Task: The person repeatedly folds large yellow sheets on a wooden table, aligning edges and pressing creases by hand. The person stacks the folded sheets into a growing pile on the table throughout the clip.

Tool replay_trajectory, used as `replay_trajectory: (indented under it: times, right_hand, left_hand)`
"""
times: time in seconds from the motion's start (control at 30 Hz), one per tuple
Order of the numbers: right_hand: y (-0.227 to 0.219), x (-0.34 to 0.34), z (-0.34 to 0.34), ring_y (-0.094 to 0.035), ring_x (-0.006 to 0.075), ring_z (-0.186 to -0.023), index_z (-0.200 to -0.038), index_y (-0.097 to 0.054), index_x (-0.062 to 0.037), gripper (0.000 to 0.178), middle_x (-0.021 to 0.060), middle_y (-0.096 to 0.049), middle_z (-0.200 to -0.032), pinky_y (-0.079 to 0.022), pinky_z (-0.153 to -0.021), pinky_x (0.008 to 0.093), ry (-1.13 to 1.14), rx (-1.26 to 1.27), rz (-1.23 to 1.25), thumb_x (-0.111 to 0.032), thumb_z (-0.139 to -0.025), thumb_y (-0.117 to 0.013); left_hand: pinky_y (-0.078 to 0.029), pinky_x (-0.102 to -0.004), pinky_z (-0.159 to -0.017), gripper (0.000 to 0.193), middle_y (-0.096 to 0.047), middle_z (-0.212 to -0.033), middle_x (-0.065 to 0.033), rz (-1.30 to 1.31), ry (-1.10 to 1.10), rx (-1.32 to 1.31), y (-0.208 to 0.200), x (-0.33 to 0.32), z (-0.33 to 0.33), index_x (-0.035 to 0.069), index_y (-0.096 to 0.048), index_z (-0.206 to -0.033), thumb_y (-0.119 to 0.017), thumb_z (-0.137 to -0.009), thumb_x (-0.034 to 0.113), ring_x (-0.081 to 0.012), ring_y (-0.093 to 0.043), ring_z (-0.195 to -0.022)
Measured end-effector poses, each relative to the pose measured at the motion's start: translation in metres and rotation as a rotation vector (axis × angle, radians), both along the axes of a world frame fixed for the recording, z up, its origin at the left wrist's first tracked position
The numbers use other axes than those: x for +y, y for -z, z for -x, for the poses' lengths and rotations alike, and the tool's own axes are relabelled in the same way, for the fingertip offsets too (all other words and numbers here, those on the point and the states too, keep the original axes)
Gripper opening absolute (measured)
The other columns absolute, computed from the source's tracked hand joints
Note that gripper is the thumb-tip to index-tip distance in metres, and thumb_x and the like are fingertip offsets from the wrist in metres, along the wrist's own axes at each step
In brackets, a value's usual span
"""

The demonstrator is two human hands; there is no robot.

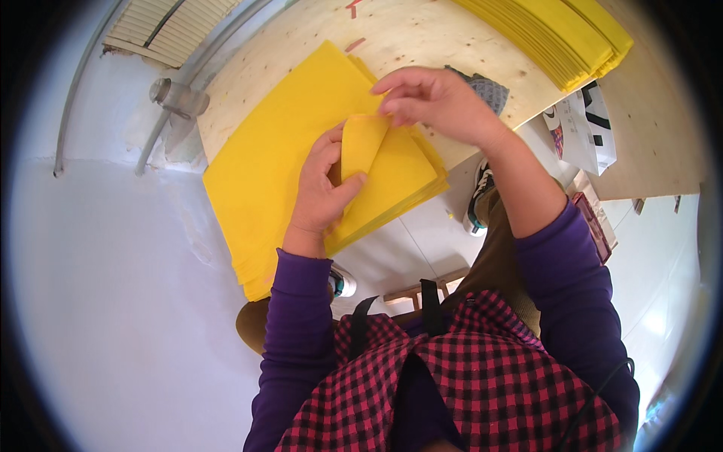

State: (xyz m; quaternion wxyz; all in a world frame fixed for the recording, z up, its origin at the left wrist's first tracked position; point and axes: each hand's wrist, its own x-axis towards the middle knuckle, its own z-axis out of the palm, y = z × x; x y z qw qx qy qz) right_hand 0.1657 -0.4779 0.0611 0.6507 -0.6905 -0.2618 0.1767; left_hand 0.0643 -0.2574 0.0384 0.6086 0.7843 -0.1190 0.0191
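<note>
A red and black checked apron (512, 384), soft and wrinkly, is closest. In front of it is a yellow sheet (360, 147), flat and cloth-like, its top part bent up in a flap over a yellow pile. The left hand (324, 188) pinches the flap, thumb in front and fingers behind. The right hand (444, 102) has curled fingers by the flap's top corner; I cannot tell if they squeeze it. Big yellow sheets (267, 158) lie flat under and to the left. They rest on a smooth wooden table (422, 38) with little brown spots. A crumpled gray cloth (489, 92) is near the right wrist. Farther off, more yellow sheets (542, 38) make a long, stripy-edged stack.
</note>
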Motion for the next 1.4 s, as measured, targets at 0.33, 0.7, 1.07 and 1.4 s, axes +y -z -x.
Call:
replay_trajectory:
  times: [0.33,0.7,1.07,1.4]
  right_hand:
    - [0.039,-0.058,-0.026,-0.06,0.0273,-0.085,-0.088,-0.059,-0.0062,0.019,0.0081,-0.061,-0.086,-0.048,-0.074,0.0367,0.334,-0.474,0.9,-0.017,-0.077,-0.07]
    - [0.032,-0.048,-0.025,-0.056,0.0185,-0.072,-0.092,-0.064,-0.0058,0.021,0.0049,-0.061,-0.08,-0.047,-0.067,0.032,0.347,-0.29,0.486,-0.026,-0.087,-0.066]
    - [0.014,-0.029,0.005,-0.05,0.0101,-0.072,-0.09,-0.064,-0.005,0.018,-0.0014,-0.053,-0.076,-0.042,-0.065,0.0255,-0.279,-0.16,0.377,-0.011,-0.077,-0.074]
    - [0.028,-0.024,0.005,-0.053,0.0127,-0.071,-0.085,-0.064,-0.0025,0.009,0.0039,-0.06,-0.075,-0.045,-0.066,0.0281,-0.22,-0.294,0.285,-0.011,-0.082,-0.066]
  left_hand:
    - [-0.034,-0.034,-0.106,0.033,-0.047,-0.135,-0.014,0.129,-0.023,0.071,-0.004,-0.001,0.002,-0.005,-0.063,-0.107,-0.061,-0.074,-0.003,-0.0253,-0.044,-0.128]
    - [-0.036,-0.034,-0.104,0.03,-0.05,-0.133,-0.0143,0.107,-0.022,0.074,-0.004,0.001,0.0,-0.004,-0.064,-0.104,-0.062,-0.074,-0.002,-0.026,-0.046,-0.126]
    - [-0.035,-0.0351,-0.105,0.03,-0.05,-0.132,-0.016,0.125,-0.006,0.037,-0.004,-0.002,-0.001,-0.004,-0.064,-0.103,-0.06,-0.073,-0.004,-0.0275,-0.045,-0.127]
    - [-0.034,-0.0356,-0.106,0.03,-0.051,-0.132,-0.0164,0.1,-0.022,0.037,-0.003,-0.002,-0.001,-0.004,-0.064,-0.102,-0.061,-0.072,-0.003,-0.0283,-0.044,-0.129]
